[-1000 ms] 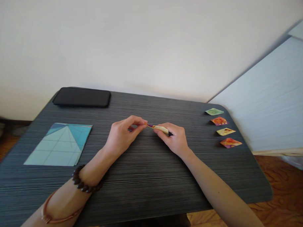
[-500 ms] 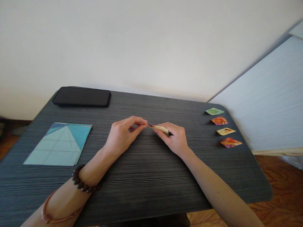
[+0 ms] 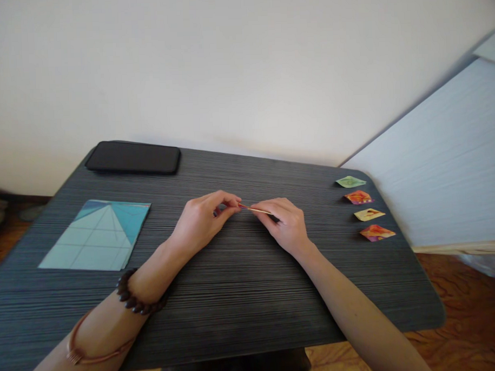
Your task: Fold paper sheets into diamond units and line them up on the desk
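A small piece of folded paper [image 3: 248,208] with red and yellowish colours is pinched between my two hands above the middle of the table, seen nearly edge-on as a thin strip. My left hand [image 3: 210,216] grips its left end between thumb and fingertips. On the right end, the thumb and fingers of my right hand [image 3: 283,219] are closed, covering part of the paper. Its exact folded shape cannot be made out.
On the dark table [image 3: 243,299], a stack of teal patterned paper sheets [image 3: 95,237] lies left. A black flat case [image 3: 133,158] is at the back left. Several small folded papers, one green [image 3: 351,182], one yellow [image 3: 369,215], two orange, form a column near the right edge.
The folded paper has been turned so that its pale face no longer shows and only a thin edge is visible. My hands have barely shifted.
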{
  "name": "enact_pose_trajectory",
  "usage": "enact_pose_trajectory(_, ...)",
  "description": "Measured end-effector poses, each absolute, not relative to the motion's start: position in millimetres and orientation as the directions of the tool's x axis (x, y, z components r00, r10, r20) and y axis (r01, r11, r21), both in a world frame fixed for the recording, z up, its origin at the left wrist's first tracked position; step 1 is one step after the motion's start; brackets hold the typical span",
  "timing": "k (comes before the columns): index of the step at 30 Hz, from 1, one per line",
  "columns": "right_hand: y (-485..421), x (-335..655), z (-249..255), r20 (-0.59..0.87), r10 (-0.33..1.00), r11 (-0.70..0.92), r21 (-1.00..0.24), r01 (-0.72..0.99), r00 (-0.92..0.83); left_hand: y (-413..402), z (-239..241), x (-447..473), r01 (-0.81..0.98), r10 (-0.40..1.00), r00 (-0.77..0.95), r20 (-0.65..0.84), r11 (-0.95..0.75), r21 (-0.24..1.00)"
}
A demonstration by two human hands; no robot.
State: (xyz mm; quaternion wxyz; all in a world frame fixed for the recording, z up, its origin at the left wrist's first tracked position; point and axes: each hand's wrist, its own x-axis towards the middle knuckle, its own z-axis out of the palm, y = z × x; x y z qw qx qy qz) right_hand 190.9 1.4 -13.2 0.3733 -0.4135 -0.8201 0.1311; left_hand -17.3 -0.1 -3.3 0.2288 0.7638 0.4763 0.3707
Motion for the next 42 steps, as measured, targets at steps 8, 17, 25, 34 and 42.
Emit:
enact_pose_trajectory(8,1.7,190.4,-13.6,0.498,0.786,0.607,-0.505,0.614,-0.367,3.0,-2.6,-17.5,0.525,0.912,0.284,0.296,-0.406,0.748)
enact_pose_trajectory(17,1.5,191.1,-12.5,0.501,0.776,0.621,-0.502,0.602,-0.382,1.9,-2.6,-18.0,0.566,0.893,0.34,0.294,-0.444,0.694)
enact_pose_trajectory(25,0.6,189.0,-17.1,0.421,0.856,0.511,-0.597,0.618,-0.301,1.9,-3.1,-15.2,0.391,0.962,0.165,0.217,-0.266,0.881)
enact_pose_trajectory(34,-2.9,186.0,-13.5,0.323,0.918,0.396,-0.71,0.583,-0.23,2.9,-2.5,-16.1,0.382,0.978,0.153,0.145,-0.194,0.904)
enact_pose_trajectory(42,2.6,187.7,-17.7,0.102,0.968,0.165,-0.946,0.278,-0.227,0.2,-6.3,-19.9,0.602,0.882,0.271,0.385,-0.467,0.648)
